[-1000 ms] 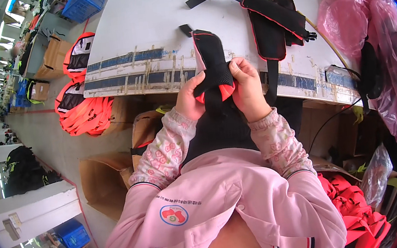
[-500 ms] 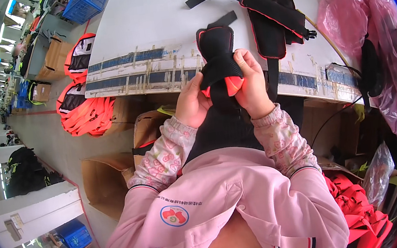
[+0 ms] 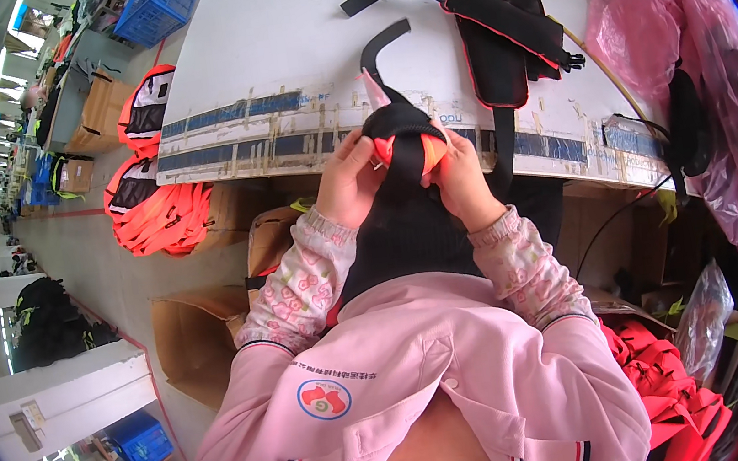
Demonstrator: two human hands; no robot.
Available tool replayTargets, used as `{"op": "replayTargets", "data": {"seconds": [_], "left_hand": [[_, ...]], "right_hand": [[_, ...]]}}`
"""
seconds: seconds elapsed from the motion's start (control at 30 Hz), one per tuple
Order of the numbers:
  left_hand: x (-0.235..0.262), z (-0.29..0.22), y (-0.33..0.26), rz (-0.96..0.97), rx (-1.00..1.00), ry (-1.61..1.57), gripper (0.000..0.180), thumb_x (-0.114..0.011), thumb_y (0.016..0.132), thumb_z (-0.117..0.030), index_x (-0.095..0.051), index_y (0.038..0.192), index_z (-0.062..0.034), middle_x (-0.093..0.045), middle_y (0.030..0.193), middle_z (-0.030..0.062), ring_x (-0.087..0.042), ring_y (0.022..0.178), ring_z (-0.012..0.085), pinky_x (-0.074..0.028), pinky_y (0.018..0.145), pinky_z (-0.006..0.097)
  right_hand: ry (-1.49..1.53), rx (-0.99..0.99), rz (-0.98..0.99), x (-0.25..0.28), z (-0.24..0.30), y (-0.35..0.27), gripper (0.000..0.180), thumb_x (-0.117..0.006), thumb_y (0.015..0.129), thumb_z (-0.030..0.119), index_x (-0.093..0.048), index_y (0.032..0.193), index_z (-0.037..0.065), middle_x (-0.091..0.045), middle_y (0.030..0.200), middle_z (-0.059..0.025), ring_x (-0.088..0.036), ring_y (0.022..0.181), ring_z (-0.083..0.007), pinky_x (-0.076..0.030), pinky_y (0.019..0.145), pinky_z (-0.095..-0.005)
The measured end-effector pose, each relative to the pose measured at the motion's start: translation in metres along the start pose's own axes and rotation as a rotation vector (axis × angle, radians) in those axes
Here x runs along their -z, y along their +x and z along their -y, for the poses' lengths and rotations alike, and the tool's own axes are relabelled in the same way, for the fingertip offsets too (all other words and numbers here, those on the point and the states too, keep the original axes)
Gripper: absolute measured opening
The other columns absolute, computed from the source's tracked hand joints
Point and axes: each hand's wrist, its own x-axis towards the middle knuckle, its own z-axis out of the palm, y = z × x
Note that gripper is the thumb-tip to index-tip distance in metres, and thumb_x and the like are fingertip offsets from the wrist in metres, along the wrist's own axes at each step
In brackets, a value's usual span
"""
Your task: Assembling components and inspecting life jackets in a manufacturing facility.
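Observation:
Between both hands is a black padded strap with orange fabric showing inside its folded end. My left hand grips its left edge, thumb on the orange part. The fingers of my right hand close on the right edge, partly hidden by the fabric. A length of black webbing curls from the strap's far end over the table edge, and another hangs toward my lap. Farther right on the table lie similar black padded straps with red edging, webbing tails and a black buckle.
The white table has a worn, taped front edge. Pink plastic bags hang at right. Orange bags are stacked left of the table, near an open cardboard box. Red fabric pieces lie at lower right; a blue crate stands far left.
The held strap has been bent and turned, its padded far part folding down so more orange shows toward me. Both hands have moved slightly left and down.

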Motion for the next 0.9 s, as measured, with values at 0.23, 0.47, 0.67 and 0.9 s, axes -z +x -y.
{"op": "replayTargets", "data": {"seconds": [0.23,0.47,0.67,0.9], "left_hand": [[0.015,0.003,-0.002,-0.012,0.022,0.147,0.025,-0.057,0.087,-0.005,-0.057,0.113,-0.0073,-0.063,0.103,0.0029,-0.062,0.085,0.0124,-0.052,0.076,0.029],[0.029,-0.002,0.007,0.177,-0.059,-0.058,0.021,-0.056,0.087,-0.002,-0.056,0.107,-0.0065,-0.063,0.101,0.0053,-0.062,0.092,0.0173,-0.051,0.082,0.033],[0.009,-0.009,0.004,0.439,-0.082,-0.086,0.018,-0.057,0.087,-0.004,-0.051,0.104,-0.0055,-0.060,0.104,0.0083,-0.058,0.097,0.0200,-0.046,0.088,0.034],[-0.010,-0.016,0.002,0.184,0.000,0.196,0.018,-0.053,0.094,-0.020,-0.051,0.102,-0.0048,-0.058,0.100,0.0028,-0.056,0.093,0.0097,-0.043,0.084,0.025]], "right_hand": [[0.232,0.029,-0.018,-0.009,0.023,-0.002,0.037,-0.043,0.097,0.031,-0.055,0.107,-0.002,-0.063,0.099,-0.0105,-0.062,0.087,-0.0187,-0.051,0.079,-0.0305],[0.414,0.054,0.190,-0.005,0.021,0.003,0.047,-0.040,0.096,0.039,-0.052,0.111,-0.004,-0.058,0.113,-0.0125,-0.054,0.108,-0.0224,-0.042,0.095,-0.0376],[0.575,-0.049,0.170,-0.016,0.036,-0.001,0.045,-0.039,0.097,0.037,-0.056,0.103,-0.004,-0.063,0.103,-0.0131,-0.060,0.098,-0.0239,-0.045,0.090,-0.0345],[-0.044,0.140,0.105,-0.013,0.033,0.007,0.040,-0.042,0.098,0.036,-0.059,0.096,0.000,-0.064,0.092,-0.0079,-0.061,0.090,-0.0152,-0.046,0.083,-0.0274]]}}
